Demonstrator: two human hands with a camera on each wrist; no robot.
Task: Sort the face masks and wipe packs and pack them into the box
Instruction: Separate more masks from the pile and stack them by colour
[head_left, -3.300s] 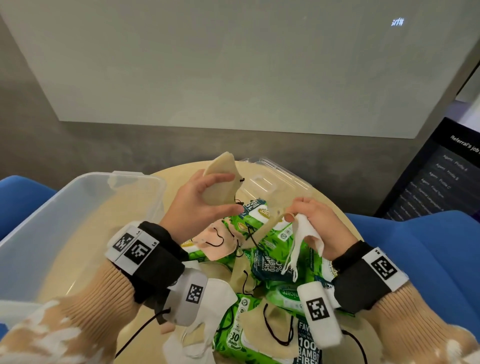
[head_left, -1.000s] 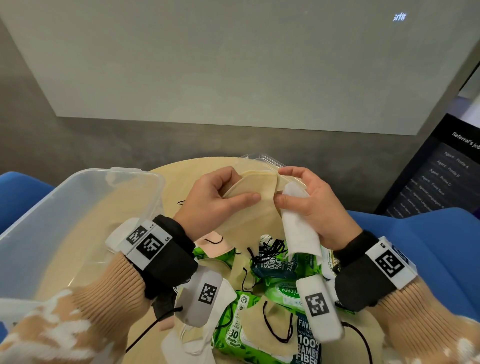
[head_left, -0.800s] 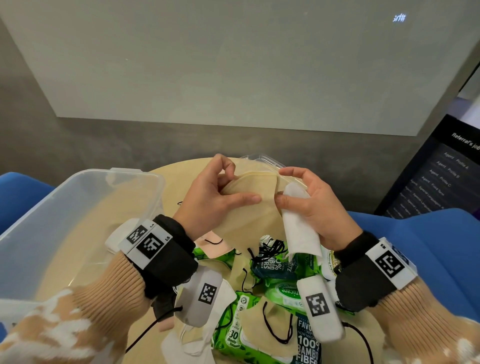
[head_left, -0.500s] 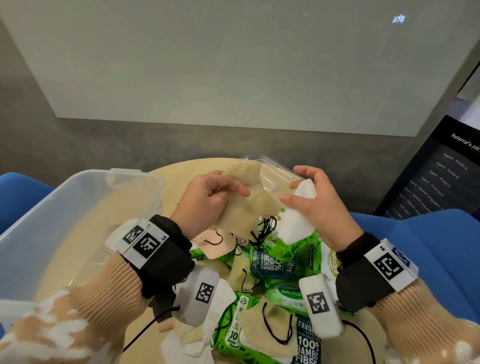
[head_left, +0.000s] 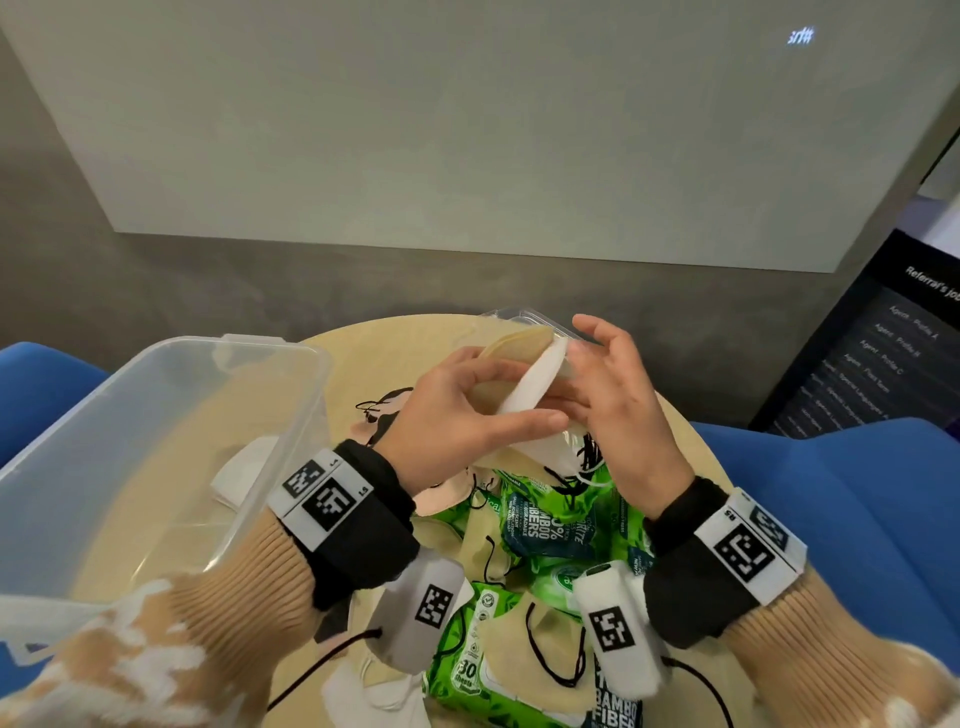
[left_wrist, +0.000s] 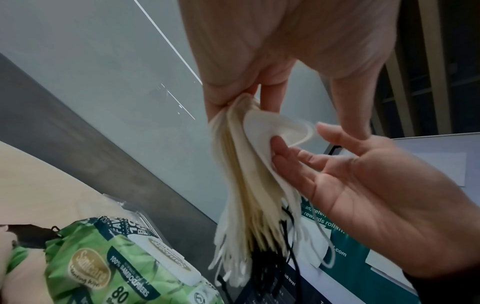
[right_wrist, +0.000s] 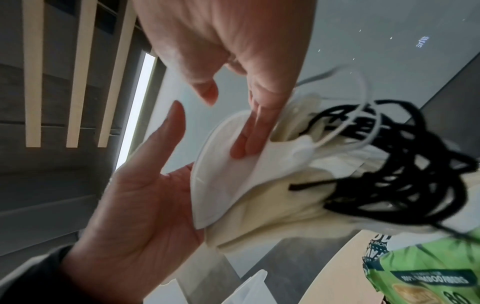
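Up above the table (head_left: 395, 343), the left hand (head_left: 447, 410) pinches a stack of face masks (left_wrist: 241, 164), cream ones with a white mask (head_left: 530, 387) on the right face; thumb on one side, fingers on the other. Black and white ear loops (right_wrist: 394, 156) hang from the stack in a tangle too blurred to count. The right hand (head_left: 618, 410) lies against the white mask with straight, spread fingers, gripping nothing. Below the hands, green wipe packs (head_left: 550, 535) and more loose masks (head_left: 540, 649) lie piled, partly hidden by both wrists and cut off at the near edge. A clear plastic box (head_left: 291, 457) stands at left, its near end out of frame; what it holds is hard to make out. Its lid (head_left: 524, 318) shows only as a corner behind the hands.
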